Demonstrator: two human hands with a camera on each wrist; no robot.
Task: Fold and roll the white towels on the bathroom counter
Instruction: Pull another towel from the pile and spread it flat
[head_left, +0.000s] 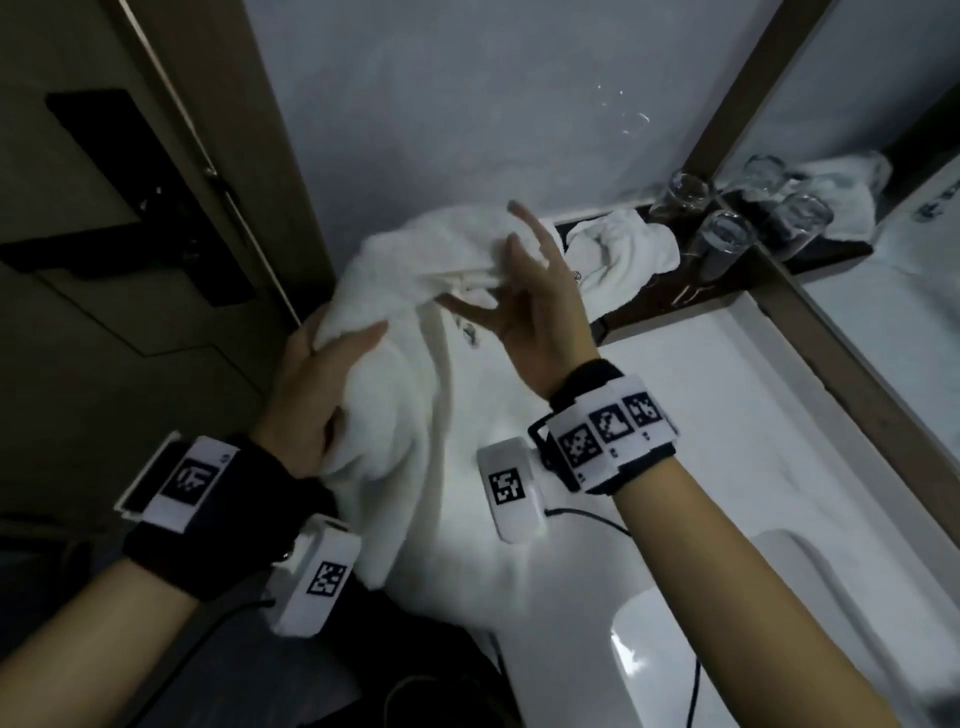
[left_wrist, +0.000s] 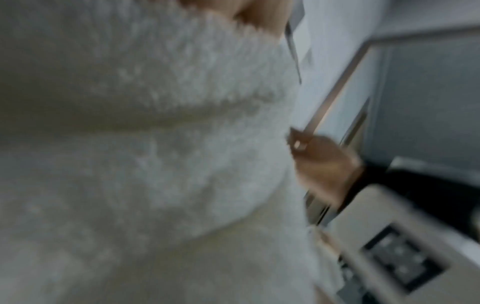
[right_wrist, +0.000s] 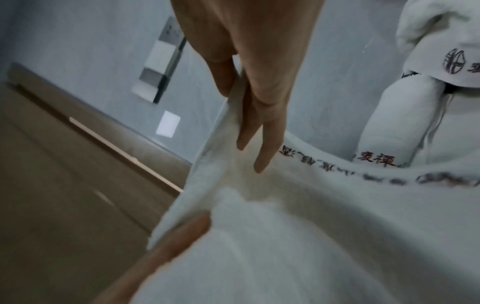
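A white towel (head_left: 405, 426) with dark embroidered lettering hangs lifted above the white counter (head_left: 701, 415). My left hand (head_left: 311, 395) grips its bunched left side, thumb over the cloth. My right hand (head_left: 530, 312) is raised at the towel's upper right part with its fingers spread. In the right wrist view the towel's hem (right_wrist: 233, 115) is pinched between two straight fingers (right_wrist: 262, 123), and the thumb (right_wrist: 168, 246) lies against the cloth. The towel (left_wrist: 155, 144) fills the blurred left wrist view. A second white towel (head_left: 623, 249) lies crumpled on a dark tray (head_left: 727, 291) behind.
Several upturned drinking glasses (head_left: 724, 234) stand on the tray beside the crumpled towel, against a wood-framed mirror (head_left: 883, 104). A white basin (head_left: 675, 649) sits at the counter's near right. A brown door (head_left: 104, 208) is on the left.
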